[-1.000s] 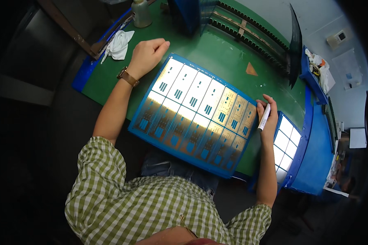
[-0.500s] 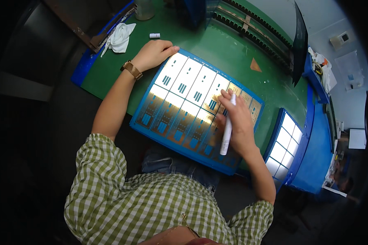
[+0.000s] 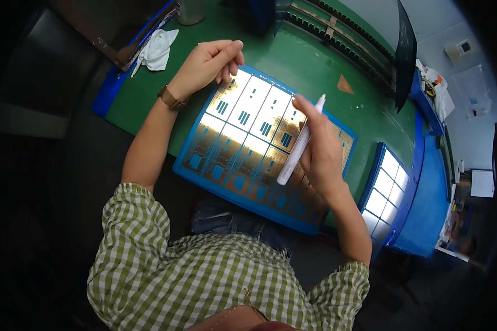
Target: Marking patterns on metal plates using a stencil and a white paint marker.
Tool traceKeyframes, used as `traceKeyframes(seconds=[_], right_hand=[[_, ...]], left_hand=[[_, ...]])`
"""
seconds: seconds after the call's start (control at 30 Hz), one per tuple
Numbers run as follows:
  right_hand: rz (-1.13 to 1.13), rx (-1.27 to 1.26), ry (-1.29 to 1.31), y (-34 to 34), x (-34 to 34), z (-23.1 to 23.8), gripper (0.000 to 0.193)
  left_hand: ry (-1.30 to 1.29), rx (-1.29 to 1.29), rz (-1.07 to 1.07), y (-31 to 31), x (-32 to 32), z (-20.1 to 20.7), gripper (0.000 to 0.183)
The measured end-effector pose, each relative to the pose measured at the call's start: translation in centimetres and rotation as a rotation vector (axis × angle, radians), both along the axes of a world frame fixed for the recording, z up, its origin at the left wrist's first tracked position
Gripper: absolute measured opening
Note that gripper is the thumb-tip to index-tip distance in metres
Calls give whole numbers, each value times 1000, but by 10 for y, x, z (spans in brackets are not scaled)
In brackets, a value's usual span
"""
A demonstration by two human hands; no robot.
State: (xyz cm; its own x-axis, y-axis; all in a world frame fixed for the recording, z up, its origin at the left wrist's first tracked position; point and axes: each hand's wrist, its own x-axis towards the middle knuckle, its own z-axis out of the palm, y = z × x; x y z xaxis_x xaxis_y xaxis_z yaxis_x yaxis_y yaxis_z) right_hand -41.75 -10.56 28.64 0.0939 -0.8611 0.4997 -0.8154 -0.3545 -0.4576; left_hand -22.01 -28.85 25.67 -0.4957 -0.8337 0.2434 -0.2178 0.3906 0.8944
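Note:
In front of me lies a blue circuit board panel [image 3: 243,140] with rows of shiny, gold-toned rectangular boards, apparently on top of a stack. My left hand [image 3: 215,63] hovers over its upper left corner, thumb and fingers curled together; whatever they might hold is hidden. A white marker pen [image 3: 296,154] is gripped in my right hand [image 3: 323,154], above the right half of the panel. The pen slants, one tapered end pointing up and away past my fingers, the blunt end toward me.
A second panel [image 3: 383,193] rests at the right edge of the green table [image 3: 292,58]. A white cloth [image 3: 155,51] and a jar [image 3: 190,12] are at the far left. A small brown triangular piece [image 3: 345,84] lies beyond the panel, before a black toothed rack [image 3: 342,33].
My left hand has lifted off the panel's corner and curled its fingers. The small white cap near it no longer shows. My right hand has tilted the pen and raised its tapered end.

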Motion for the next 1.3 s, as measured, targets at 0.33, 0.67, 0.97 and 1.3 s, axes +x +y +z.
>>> traceKeyframes(seconds=[0.33,0.67,0.97,1.3], right_hand=[[-21,-24,137,-69,23,-1,65],[-639,353,-22,-83,-153,-36,47],[-634,543,-237,-98,-155,-47,37],[51,474,-645,-39,-29,6,15]], left_hand=[[178,649,-825,30,-10,9,34],[282,470,-261,6,-6,0,18],[146,383,-62,-6,-2,-14,20],[-262,-186,285,-12,4,-19,40]])
